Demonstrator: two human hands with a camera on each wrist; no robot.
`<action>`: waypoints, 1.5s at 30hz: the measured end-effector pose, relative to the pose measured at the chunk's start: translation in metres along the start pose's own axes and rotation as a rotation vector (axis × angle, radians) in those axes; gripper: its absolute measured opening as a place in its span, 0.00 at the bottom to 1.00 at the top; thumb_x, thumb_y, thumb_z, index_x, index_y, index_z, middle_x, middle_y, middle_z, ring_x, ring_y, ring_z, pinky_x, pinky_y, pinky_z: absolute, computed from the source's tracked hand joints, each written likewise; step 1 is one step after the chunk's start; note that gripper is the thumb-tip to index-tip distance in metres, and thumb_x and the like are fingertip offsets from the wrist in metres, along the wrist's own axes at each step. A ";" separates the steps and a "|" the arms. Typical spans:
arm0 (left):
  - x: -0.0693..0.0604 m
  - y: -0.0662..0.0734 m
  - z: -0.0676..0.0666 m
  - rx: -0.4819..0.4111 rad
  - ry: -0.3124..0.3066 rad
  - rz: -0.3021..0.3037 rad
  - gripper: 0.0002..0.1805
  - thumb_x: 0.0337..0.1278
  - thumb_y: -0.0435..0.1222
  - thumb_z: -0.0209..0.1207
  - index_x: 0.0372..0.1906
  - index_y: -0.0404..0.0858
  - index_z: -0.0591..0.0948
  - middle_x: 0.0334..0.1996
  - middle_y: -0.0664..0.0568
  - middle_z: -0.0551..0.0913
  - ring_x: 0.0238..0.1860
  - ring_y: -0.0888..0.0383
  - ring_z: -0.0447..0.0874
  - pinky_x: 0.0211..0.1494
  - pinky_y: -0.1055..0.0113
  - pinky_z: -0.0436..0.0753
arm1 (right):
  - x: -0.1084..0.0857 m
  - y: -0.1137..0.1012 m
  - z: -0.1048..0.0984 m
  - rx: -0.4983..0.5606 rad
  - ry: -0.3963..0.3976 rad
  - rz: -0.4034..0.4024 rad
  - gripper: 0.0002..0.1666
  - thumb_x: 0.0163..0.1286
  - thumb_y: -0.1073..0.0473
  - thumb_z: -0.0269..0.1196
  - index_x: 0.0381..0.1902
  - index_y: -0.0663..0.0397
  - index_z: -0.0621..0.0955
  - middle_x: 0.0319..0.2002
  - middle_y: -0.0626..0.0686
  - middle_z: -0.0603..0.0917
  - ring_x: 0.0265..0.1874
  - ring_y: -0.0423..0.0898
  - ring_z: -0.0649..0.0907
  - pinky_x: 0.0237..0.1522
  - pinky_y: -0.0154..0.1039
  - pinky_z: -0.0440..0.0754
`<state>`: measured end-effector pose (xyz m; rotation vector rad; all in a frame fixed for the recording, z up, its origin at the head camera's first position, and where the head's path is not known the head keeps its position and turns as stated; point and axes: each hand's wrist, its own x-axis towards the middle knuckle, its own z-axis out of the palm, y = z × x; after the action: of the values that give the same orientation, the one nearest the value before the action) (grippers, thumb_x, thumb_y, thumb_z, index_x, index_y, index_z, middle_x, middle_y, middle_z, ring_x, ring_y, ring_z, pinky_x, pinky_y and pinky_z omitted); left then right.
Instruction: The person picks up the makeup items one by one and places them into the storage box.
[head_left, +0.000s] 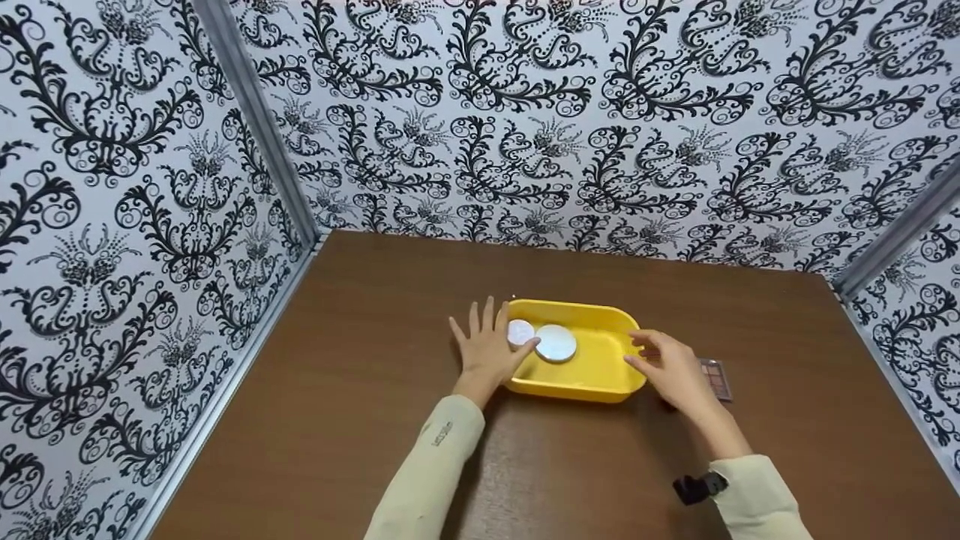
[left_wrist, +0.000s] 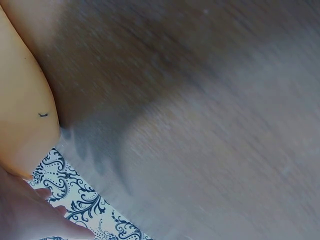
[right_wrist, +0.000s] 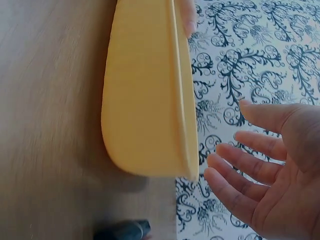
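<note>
A yellow plastic tub (head_left: 600, 364) with rounded corners stands on the table. Inside, toward its left end, lie a smaller white round disc (head_left: 520, 331) and a larger white round disc (head_left: 556, 343). My left hand (head_left: 486, 351) is at the tub's left end, fingers spread and thumb reaching over the rim; whether it touches the tub is unclear. Near the right end is my right hand (head_left: 673, 371). In the right wrist view its fingers (right_wrist: 250, 162) are loosely bent, holding nothing and apart from the tub wall (right_wrist: 142, 90). The left wrist view shows the tub's side (left_wrist: 25, 95).
On the brown wooden table (head_left: 360, 360), a makeup palette (head_left: 716, 379) lies right of the tub, partly behind the right hand. A dark object (right_wrist: 122, 230), its kind unclear, lies near the tub. Patterned black-and-white walls (head_left: 525, 150) enclose the table's back and sides.
</note>
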<state>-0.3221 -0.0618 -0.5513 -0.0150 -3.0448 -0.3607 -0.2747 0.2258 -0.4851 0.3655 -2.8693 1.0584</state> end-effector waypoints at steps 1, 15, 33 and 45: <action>0.000 0.000 0.000 0.003 0.001 -0.001 0.52 0.57 0.76 0.39 0.81 0.52 0.50 0.81 0.49 0.49 0.82 0.43 0.42 0.76 0.30 0.35 | -0.002 0.002 -0.002 0.000 0.005 -0.001 0.25 0.69 0.58 0.66 0.61 0.63 0.78 0.53 0.66 0.83 0.52 0.62 0.84 0.56 0.57 0.83; -0.002 -0.002 -0.001 -0.017 0.004 0.002 0.52 0.57 0.76 0.39 0.81 0.53 0.50 0.81 0.49 0.49 0.82 0.43 0.43 0.77 0.29 0.39 | -0.035 0.033 -0.008 -0.052 0.028 0.076 0.24 0.70 0.58 0.65 0.60 0.65 0.78 0.54 0.67 0.83 0.49 0.62 0.85 0.50 0.55 0.85; -0.002 0.000 -0.002 -0.015 0.019 0.005 0.52 0.57 0.76 0.39 0.81 0.52 0.51 0.81 0.49 0.50 0.82 0.43 0.43 0.77 0.30 0.41 | -0.056 0.062 0.003 -0.172 0.006 0.153 0.23 0.67 0.57 0.67 0.56 0.65 0.80 0.49 0.66 0.85 0.46 0.60 0.86 0.48 0.59 0.83; -0.003 0.001 -0.002 -0.013 0.009 0.001 0.51 0.58 0.75 0.40 0.80 0.52 0.52 0.82 0.50 0.48 0.82 0.44 0.44 0.77 0.30 0.41 | -0.058 0.065 0.012 -0.374 0.050 0.082 0.20 0.66 0.56 0.67 0.48 0.67 0.85 0.43 0.67 0.84 0.38 0.63 0.85 0.42 0.64 0.82</action>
<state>-0.3193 -0.0614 -0.5494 -0.0159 -3.0334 -0.3795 -0.2336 0.2772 -0.5432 0.1946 -2.9686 0.5091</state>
